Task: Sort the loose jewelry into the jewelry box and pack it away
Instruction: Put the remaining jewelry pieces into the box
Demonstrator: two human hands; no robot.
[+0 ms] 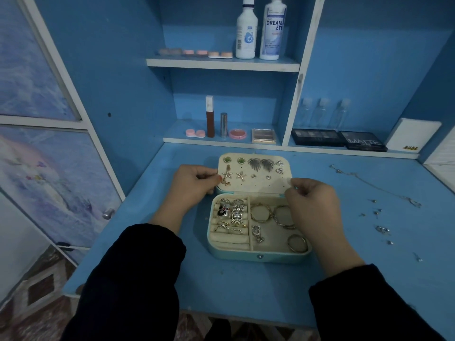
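The pale-teal rectangular jewelry box (258, 257) lies open on the blue wooden desk (246, 289). The left hand (194, 184) and right hand (312, 205) each pinch a side edge of its cream earring-studded lid (256, 188) (the right hand's fingertips are partly hidden). Small silver loose pieces (382, 229) lie well to the right, too blurred to identify.

Bottles (270, 28) cut off above, loose jewelry (381, 228) too small to identify

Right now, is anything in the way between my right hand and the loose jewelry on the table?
Nothing visible. Only bare table lies between the right hand and the loose jewelry to its right; the jewelry box lies beneath and left of it, off that path.
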